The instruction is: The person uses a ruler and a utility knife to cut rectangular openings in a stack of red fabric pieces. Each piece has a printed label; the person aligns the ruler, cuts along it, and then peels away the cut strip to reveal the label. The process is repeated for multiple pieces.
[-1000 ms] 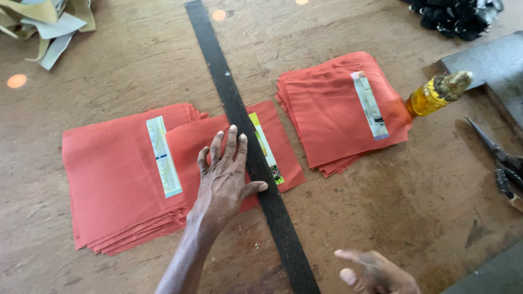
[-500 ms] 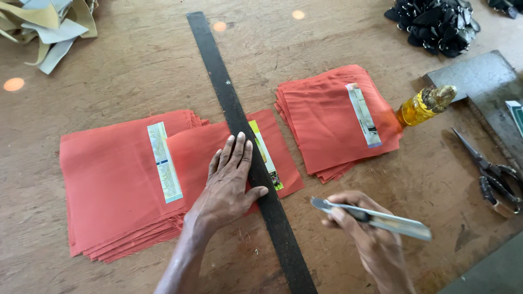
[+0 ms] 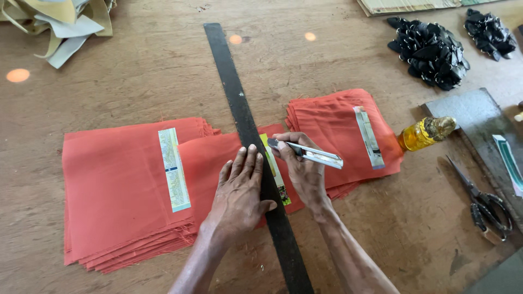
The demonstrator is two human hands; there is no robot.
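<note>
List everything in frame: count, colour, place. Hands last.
fabric stacks: three, red-orange; large one left, middle one under the ruler, one right of centre, each with a paper strip on top
ruler: one, black, long, lying top to bottom across the middle stack
bottle: one, yellow, lying right of the fabric
scissors: one pair, dark, right edge
black pieces: two heaps, top right
scrap strips: one pile, yellow and grey, top left
grey slab: one, right side
table: one, brown wood
left hand: flat on the ruler and the middle stack
right hand: holding a silver utility knife at the ruler's right edge
</note>
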